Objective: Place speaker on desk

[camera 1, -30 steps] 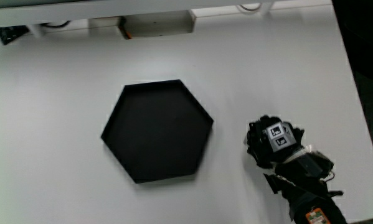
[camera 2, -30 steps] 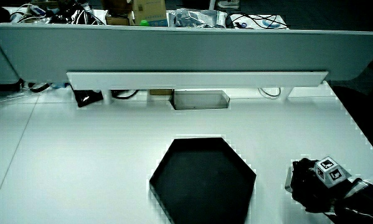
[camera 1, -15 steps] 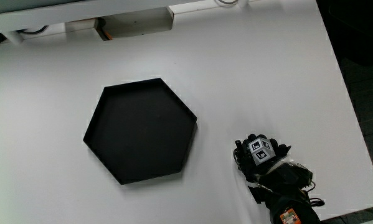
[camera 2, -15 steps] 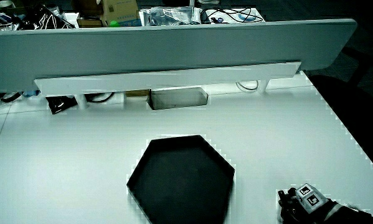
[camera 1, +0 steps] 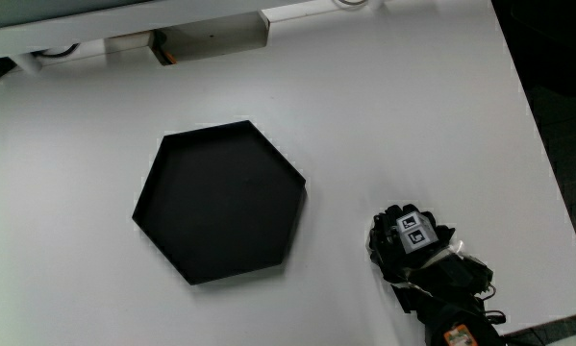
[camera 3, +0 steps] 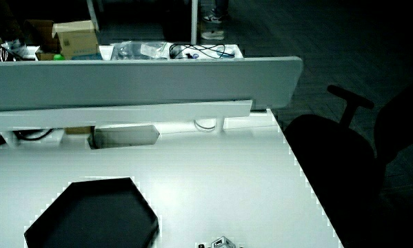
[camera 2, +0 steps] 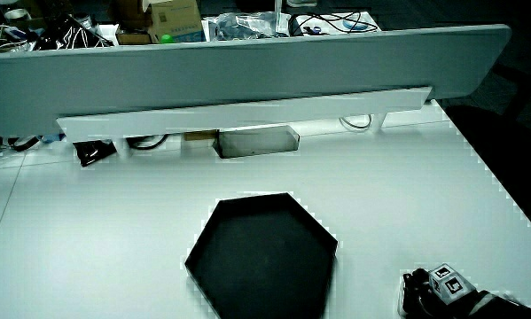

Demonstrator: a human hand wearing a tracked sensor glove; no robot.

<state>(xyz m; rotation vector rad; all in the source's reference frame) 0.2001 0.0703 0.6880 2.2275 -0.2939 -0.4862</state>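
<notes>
White surface (camera 1: 413, 115) carries everything, w/ a low grey partition (camera 2: 247, 62) along its edge farthest from me. Black hexagonal tray (camera 1: 220, 216) sits mid-surface, nothing visible in it. My hand (camera 1: 408, 245) is down on the surface beside the tray, nearer to me than it, cube (camera 1: 413, 232) on its back facing up. Can't tell if fingers are curled or holding anything. Speaker isn't identifiable in any view.

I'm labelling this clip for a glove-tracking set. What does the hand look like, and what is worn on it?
The hand wears a black glove. On its back sits a small pale cube with black square patterns on its faces, also visible in a side view. The forearm is covered in black too, with a small orange-and-white tag near the table's edge.
</notes>
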